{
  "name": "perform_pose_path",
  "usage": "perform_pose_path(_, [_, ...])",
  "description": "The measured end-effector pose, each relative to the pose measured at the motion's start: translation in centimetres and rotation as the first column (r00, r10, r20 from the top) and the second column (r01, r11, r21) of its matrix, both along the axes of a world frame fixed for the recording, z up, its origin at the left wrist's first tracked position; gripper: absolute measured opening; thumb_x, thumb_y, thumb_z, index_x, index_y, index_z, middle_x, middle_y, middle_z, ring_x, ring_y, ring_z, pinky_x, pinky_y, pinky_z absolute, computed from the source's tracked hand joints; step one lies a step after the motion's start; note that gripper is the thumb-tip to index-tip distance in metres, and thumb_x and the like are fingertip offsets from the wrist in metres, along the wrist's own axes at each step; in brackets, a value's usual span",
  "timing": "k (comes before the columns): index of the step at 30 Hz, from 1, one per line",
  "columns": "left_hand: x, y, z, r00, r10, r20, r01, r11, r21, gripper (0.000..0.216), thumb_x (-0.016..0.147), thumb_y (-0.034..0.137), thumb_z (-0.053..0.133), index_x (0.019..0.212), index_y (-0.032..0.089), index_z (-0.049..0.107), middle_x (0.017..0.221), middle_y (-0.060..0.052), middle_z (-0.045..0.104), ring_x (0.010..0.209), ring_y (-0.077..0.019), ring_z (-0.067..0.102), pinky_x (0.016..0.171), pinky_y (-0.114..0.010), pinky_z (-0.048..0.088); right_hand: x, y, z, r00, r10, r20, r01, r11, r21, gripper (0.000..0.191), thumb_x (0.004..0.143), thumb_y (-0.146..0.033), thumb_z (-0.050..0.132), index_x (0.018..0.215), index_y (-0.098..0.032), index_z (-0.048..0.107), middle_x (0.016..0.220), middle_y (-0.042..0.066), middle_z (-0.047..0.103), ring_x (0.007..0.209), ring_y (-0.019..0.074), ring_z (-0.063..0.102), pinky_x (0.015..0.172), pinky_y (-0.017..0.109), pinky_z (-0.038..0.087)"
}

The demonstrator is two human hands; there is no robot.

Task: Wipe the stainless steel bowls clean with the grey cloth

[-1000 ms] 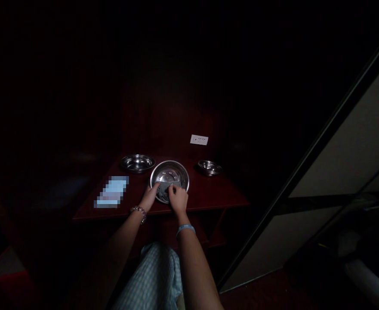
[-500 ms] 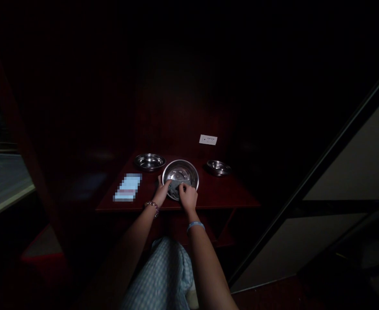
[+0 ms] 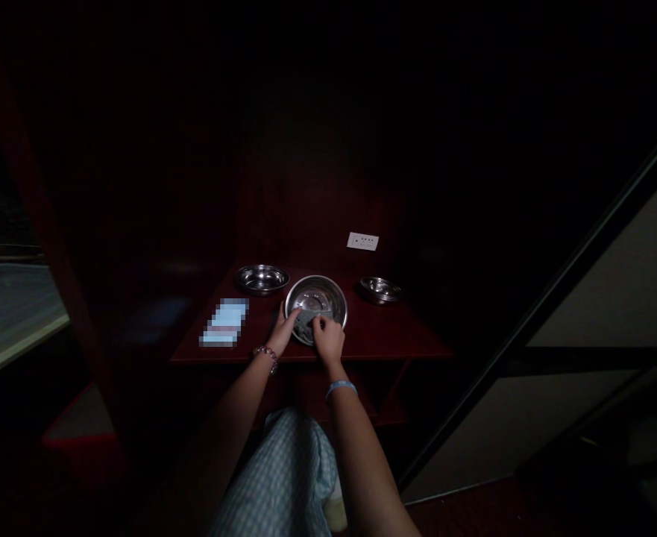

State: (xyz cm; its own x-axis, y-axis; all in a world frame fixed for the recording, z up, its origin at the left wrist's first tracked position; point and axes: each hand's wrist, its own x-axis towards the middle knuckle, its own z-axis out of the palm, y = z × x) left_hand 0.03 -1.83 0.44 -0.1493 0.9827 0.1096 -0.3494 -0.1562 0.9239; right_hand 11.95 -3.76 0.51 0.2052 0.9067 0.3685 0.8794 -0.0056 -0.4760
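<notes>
A shiny metal bowl (image 3: 335, 292) is tilted toward me near the front of the dark red desk (image 3: 395, 335). My left hand (image 3: 283, 330) grips its left side, with the thumb over the rim. A grey cloth (image 3: 306, 322) lies against the lower inside of the bowl. The fingers of my right hand (image 3: 329, 340) are curled closed at the cloth, at the bowl's lower right. Its fingertips are partly hidden, and the dim light blurs the cloth's outline.
A wide metal bowl (image 3: 262, 280) stands at the back left, and stacked smaller metal bowls (image 3: 380, 289) at the back right. Left of my hands lies a blurred-out bright rectangle (image 3: 224, 323). A white socket plate (image 3: 362, 241) is on the back wall.
The whole view has shifted slightly, everything sitting a little further right. My left hand still holds the bowl, and my right hand stays at the cloth with hardly any movement.
</notes>
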Motion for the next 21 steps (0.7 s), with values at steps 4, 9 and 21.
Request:
perform_pose_path(4, [0.0, 0.6, -0.6, 1.0, 0.006, -0.003, -0.006, 1.0, -0.002, 0.039, 0.086, 0.026, 0.064, 0.124, 0.019, 0.059, 0.121, -0.011, 0.072, 0.117, -0.0243, 0.068, 0.111, -0.04, 0.047, 0.1, 0.0, 0.0, 1.0, -0.013, -0.009, 0.013, 1.0, 0.012, 0.04, 0.105, -0.038, 0.043, 0.108, -0.024, 0.081, 0.103, 0.008, 0.081, 0.093, 0.0205, 0.075, 0.084, 0.026, 0.052])
perform_pose_path(9, [0.0, 1.5, -1.6, 0.999, 0.041, -0.006, -0.041, 0.999, 0.005, 0.038, 0.084, 0.03, 0.066, 0.119, 0.017, 0.064, 0.121, -0.012, 0.073, 0.115, -0.0255, 0.068, 0.11, -0.043, 0.047, 0.2, -0.2, 0.1, 0.982, 0.185, 0.034, -0.186, 0.982, 0.04, 0.029, 0.099, -0.04, 0.057, 0.104, -0.026, 0.081, 0.102, 0.004, 0.081, 0.097, 0.0195, 0.074, 0.088, 0.025, 0.052])
perform_pose_path(21, [-0.2, 2.5, -3.0, 0.999, 0.048, 0.005, -0.049, 0.998, 0.035, 0.036, 0.08, 0.035, 0.07, 0.11, 0.016, 0.068, 0.105, -0.011, 0.076, 0.104, -0.025, 0.071, 0.102, -0.041, 0.052, 0.2, 0.1, -0.2, 0.915, 0.379, 0.136, -0.386, 0.922, 0.027, 0.031, 0.102, -0.037, 0.056, 0.125, -0.03, 0.075, 0.12, 0.002, 0.076, 0.11, 0.0177, 0.07, 0.096, 0.024, 0.05])
